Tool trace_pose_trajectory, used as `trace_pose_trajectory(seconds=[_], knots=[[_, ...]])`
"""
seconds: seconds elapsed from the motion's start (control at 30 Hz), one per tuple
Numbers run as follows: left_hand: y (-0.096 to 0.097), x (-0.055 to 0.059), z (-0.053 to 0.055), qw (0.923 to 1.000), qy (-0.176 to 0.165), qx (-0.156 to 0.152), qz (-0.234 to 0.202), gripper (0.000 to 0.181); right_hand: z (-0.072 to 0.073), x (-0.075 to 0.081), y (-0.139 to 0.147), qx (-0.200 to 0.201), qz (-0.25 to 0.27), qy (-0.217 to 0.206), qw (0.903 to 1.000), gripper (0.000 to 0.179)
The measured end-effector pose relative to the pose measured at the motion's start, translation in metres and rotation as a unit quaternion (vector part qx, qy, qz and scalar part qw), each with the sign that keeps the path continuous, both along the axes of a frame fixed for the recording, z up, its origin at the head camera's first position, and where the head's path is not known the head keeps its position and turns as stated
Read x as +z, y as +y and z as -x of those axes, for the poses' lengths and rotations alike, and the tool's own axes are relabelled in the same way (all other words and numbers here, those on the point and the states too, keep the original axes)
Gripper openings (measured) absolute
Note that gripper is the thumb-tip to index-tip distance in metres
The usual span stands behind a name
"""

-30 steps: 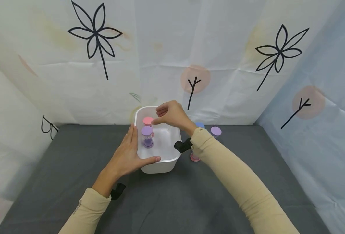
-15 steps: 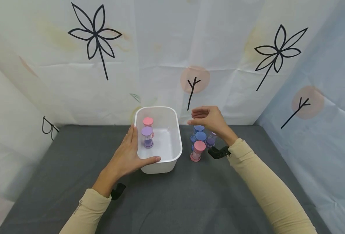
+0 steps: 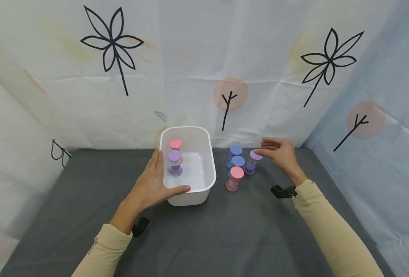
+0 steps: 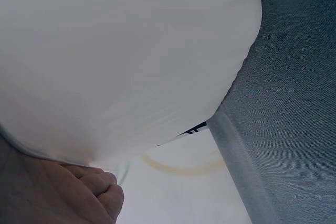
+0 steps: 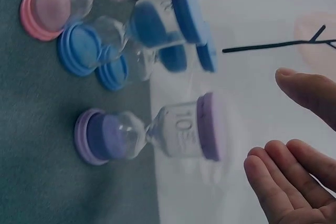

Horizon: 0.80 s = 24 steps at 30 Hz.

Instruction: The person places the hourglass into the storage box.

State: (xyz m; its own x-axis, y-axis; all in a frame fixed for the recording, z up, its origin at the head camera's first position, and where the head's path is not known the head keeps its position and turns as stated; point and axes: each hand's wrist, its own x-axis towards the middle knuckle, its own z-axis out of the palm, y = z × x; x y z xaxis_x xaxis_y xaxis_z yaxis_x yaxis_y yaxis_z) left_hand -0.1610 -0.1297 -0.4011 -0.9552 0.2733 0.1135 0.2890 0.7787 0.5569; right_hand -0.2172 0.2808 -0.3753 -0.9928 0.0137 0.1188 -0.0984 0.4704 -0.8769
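My left hand (image 3: 152, 182) lies along the left side of a white plastic bin (image 3: 187, 198), fingers straight against the outer wall and thumb across the front rim. Inside the bin stand a pink hourglass (image 3: 175, 144) and, just in front of it, a purple hourglass (image 3: 175, 165). My right hand (image 3: 279, 154) is held beside the top of another purple hourglass (image 3: 250, 167) on the table. In the right wrist view, thumb and fingers are spread apart with a gap to that hourglass's purple cap (image 5: 211, 127). Its purple sand lies in the lower bulb.
Left of this purple hourglass stand two blue hourglasses (image 3: 238, 161) and a pink hourglass (image 3: 234, 179), close together to the right of the bin. A dark grey cloth (image 3: 204, 238) covers the table. A white printed curtain (image 3: 190, 77) rises right behind it.
My right hand has moved from over the bin, by the pink hourglass, rightward to the purple hourglass on the table. The left hand has stayed at the bin.
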Motion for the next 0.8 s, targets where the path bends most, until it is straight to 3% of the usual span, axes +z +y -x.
trace_pose_trajectory(seconds=[0.23,0.57,0.8], knots=[[0.0,-0.001,0.0,1.0,0.0,0.0,0.002,0.14,0.003,-0.011,0.005,-0.008,-0.014,-0.016,0.9997,0.069],[-0.001,0.0,0.0,1.0,0.002,-0.001,-0.001,0.141,0.006,-0.029,0.011,0.031,-0.032,-0.038,0.9983,0.076],[-0.002,-0.001,0.001,1.0,0.005,-0.003,-0.003,0.139,0.007,-0.04,0.01,0.05,-0.036,-0.057,0.9964,0.071]])
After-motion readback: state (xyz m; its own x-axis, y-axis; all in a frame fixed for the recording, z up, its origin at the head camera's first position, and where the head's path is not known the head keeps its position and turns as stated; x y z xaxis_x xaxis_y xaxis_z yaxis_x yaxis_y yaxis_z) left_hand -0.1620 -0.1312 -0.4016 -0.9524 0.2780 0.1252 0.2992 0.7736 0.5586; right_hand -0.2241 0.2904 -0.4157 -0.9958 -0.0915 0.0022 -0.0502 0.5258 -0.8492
